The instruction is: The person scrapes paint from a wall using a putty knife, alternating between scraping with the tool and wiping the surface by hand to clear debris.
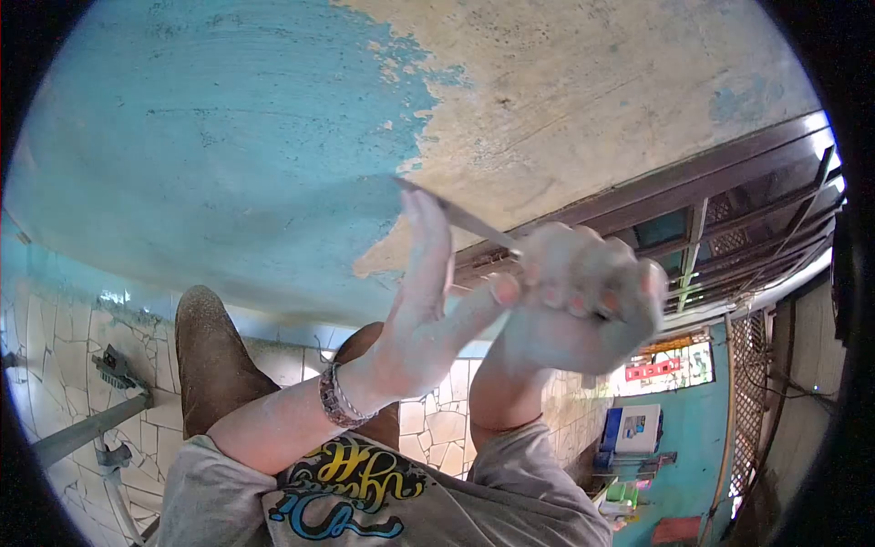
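A thin metal scraper [474,223] has its tip at the ragged edge between blue paint [273,137] and bare beige wall [565,91]. My right hand [588,296] is wrapped round the scraper's handle end, fingers curled tight. Raised beside the blade is my left hand [419,310], dusty, fingers stretched up near the tip and thumb pointing toward my right fist. Whether its fingertips touch the blade is hard to tell. A bracelet [339,401] circles my left wrist.
Below lies a stone-patterned floor [64,356], with a metal pole structure [91,427] at the lower left. A dark wooden window frame [638,187] borders the wall on the right. Farther back are a blue-green wall [679,474] and a white box [636,428].
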Available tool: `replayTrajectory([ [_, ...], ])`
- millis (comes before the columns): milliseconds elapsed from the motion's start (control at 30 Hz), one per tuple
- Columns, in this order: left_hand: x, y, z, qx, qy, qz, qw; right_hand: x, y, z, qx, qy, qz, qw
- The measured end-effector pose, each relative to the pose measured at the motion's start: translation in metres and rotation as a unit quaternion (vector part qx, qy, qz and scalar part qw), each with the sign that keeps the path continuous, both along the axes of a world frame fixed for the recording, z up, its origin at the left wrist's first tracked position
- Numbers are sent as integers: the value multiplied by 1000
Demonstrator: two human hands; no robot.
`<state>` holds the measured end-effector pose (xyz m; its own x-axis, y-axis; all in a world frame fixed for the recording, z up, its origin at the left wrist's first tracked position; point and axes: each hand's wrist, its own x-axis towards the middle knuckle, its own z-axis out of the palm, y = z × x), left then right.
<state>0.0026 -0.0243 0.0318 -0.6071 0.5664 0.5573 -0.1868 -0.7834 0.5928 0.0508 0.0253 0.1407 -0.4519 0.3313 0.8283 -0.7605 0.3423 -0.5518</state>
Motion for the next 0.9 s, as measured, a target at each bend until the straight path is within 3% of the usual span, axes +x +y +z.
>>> replayTrajectory([
  [67,-1,0,-2,-14,-5,1,1000,2,7,-1,28,-26,5,999],
  [167,-4,-8,0,-52,1,-18,998,8,1,6,14,103,44,994],
  [233,-3,-3,1,-18,-17,-4,1000,2,5,-6,44,-34,-6,998],
  [300,-3,-2,2,-15,-17,-13,1000,6,9,0,61,-43,45,996],
  [400,-5,-7,-1,-45,-2,-18,999,16,1,6,23,61,23,998],
  [533,-4,-2,2,-33,-7,-20,999,6,4,-3,17,-21,11,1000],
  [633,-4,-5,2,-42,-5,-46,998,19,-3,10,-1,82,8,997],
  [700,-2,-6,3,-42,2,-43,998,20,13,9,100,7,7,995],
  [900,0,-2,3,-32,12,-26,999,21,6,9,22,112,48,992],
])
